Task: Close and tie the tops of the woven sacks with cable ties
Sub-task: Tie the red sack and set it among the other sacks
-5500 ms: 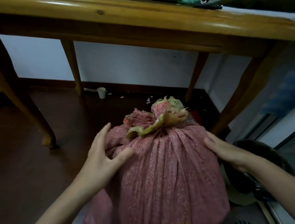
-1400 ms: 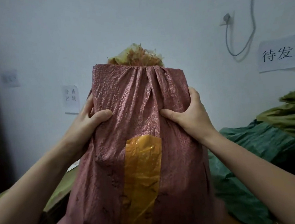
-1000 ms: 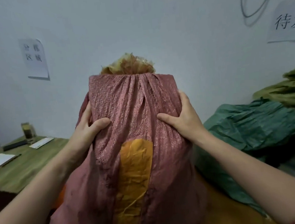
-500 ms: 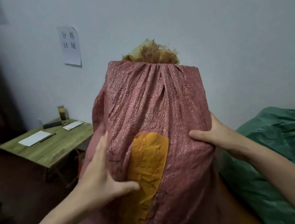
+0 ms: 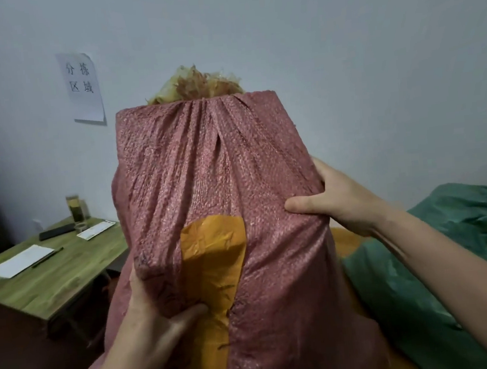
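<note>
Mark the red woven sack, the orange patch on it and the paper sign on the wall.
red woven sack (image 5: 234, 161), head view, on the pleated upper front.
orange patch (image 5: 213, 254), head view, on its crinkled middle.
paper sign (image 5: 82, 86), head view, on the sheet among the characters.

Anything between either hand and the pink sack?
Nothing visible. The left hand grips the pink sack low, thumb at the orange patch; the right hand grips its right side higher up.
</note>
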